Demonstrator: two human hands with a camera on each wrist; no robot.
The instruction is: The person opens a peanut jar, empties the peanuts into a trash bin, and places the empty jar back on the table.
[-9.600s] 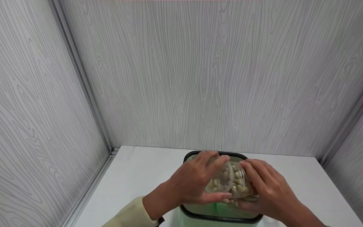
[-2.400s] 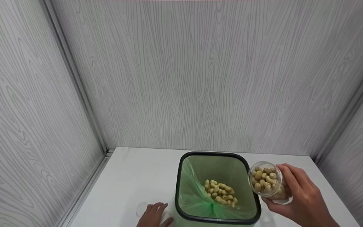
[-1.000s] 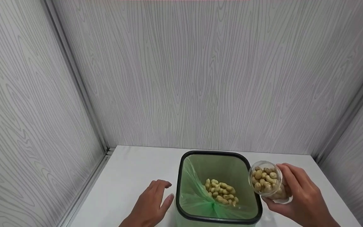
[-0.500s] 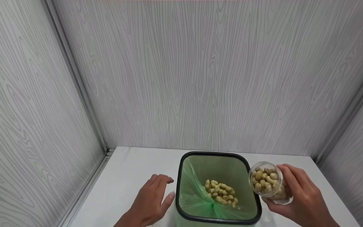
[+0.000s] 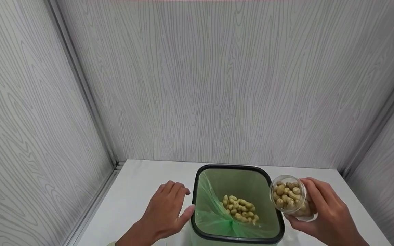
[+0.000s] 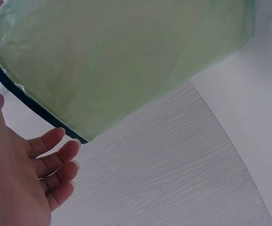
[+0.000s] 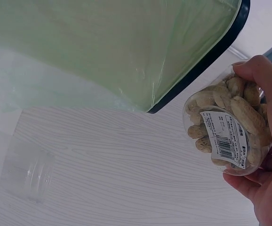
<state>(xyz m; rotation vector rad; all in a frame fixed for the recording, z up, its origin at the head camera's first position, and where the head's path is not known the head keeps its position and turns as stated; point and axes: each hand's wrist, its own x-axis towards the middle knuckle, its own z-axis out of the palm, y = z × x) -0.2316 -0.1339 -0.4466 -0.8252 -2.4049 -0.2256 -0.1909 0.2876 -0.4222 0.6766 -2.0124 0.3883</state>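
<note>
My right hand (image 5: 330,212) grips a clear plastic jar of unshelled peanuts (image 5: 288,195), tilted toward me just right of the bin. A printed label (image 7: 224,139) with a barcode shows on the jar in the right wrist view. The bin (image 5: 238,166) is pale green with a black rim and a green plastic liner (image 5: 214,218). A pile of loose peanuts (image 5: 239,208) lies inside it. My left hand (image 5: 166,212) holds nothing; its fingers are loosely bent, with the thumb right at the bin's left rim. In the left wrist view its fingertips (image 6: 70,149) come close to the black rim (image 6: 37,106).
White table (image 5: 142,177) surrounds the bin. Grey wood-grain panels (image 5: 217,85) enclose it at the back and both sides. A second clear container (image 7: 30,176) stands beside the bin in the right wrist view.
Earlier both hands were over the bin with clear containers. My left hand then touched a clear round thing on the table, and has since risen to the bin's rim. The right hand stays still lately.
</note>
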